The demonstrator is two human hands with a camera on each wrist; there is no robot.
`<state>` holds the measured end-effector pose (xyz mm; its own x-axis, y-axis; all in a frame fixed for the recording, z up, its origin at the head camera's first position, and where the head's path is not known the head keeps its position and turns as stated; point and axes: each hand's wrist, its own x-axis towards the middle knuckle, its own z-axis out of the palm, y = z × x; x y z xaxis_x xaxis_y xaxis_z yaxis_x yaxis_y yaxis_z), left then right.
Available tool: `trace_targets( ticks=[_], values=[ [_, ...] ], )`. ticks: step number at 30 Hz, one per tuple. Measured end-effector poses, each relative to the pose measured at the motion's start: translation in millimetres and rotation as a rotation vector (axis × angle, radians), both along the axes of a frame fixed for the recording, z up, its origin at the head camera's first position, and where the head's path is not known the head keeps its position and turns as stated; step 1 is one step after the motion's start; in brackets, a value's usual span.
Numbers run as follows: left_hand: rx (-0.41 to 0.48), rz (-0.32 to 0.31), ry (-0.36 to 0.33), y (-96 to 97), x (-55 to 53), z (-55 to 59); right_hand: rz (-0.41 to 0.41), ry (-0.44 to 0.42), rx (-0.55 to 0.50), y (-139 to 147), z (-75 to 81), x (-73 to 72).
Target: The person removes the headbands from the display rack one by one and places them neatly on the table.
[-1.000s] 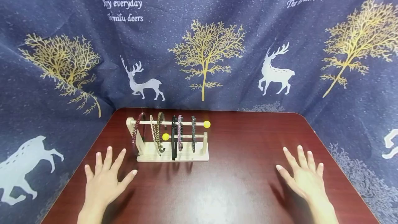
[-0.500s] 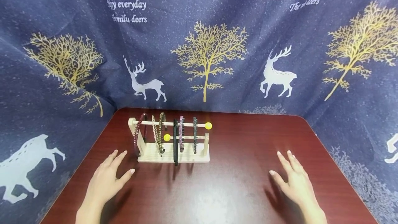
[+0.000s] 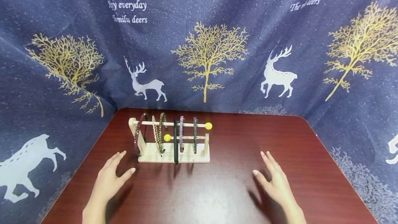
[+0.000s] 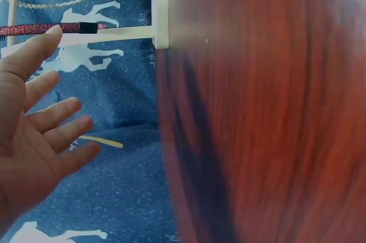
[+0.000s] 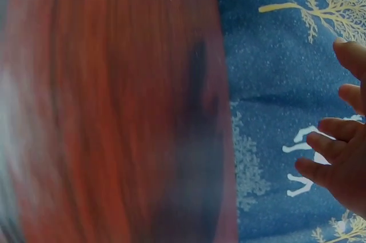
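Note:
A light wooden rack (image 3: 152, 158) stands on the table, with several headbands hung over its two rods. From left they include a dark red headband (image 3: 136, 132), a beaded pale one, a gold-brown headband (image 3: 160, 132), a black headband (image 3: 176, 144), a pink-purple headband (image 3: 181, 134) and a dark grey headband (image 3: 195, 136). My left hand (image 3: 107, 180) hovers left of the rack, fingers extended and thumb apart, holding nothing. In the left wrist view its thumb overlaps the red headband (image 4: 46, 28). Well to the rack's right, my right hand (image 3: 275, 184) is also empty, fingers extended.
The dark red table (image 3: 236, 155) has rounded far corners. A blue cloth (image 3: 217, 2) printed with white deer and gold trees hangs behind it and at both sides. Yellow balls (image 3: 208, 126) cap the rack's rods.
My right hand has moved left toward the rack. My left hand has turned so its thumb side faces up more. The black headband swung slightly and hangs lower; the view shifted a little.

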<state>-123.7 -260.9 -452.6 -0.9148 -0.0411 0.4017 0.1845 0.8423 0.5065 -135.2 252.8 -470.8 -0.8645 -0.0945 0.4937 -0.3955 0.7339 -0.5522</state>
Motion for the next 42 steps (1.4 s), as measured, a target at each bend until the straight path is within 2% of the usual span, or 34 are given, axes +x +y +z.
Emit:
trace_targets(
  ticks=[6, 12, 18, 25, 32, 38, 42],
  values=[
    [0.065, 0.036, -0.032, 0.1, 1.3, -5.9, 0.03, 0.019, -0.053, -11.9, -3.3, -2.8],
    [0.136, 0.07, -0.064, 4.1, -2.3, -7.8, 0.053, 0.012, -0.122, -24.8, -3.4, -4.6],
    [0.246, 0.076, -0.154, 7.8, -8.5, -8.8, 0.087, 0.002, -0.204, -38.1, -3.2, -9.1],
    [0.384, 0.052, -0.226, 7.4, -14.7, -13.6, 0.119, -0.052, -0.279, -52.3, -0.5, -11.6],
    [0.508, -0.01, -0.267, 6.1, -19.9, -21.5, 0.13, -0.138, -0.341, -75.7, 32.2, 0.2],
    [0.605, -0.049, -0.305, 6.1, -28.5, -28.3, 0.194, -0.22, -0.419, -85.2, 29.9, -4.3],
    [0.64, -0.056, -0.307, 6.7, -33.9, -30.9, 0.251, -0.219, -0.457, -91.8, 30.0, -7.7]
  ],
)
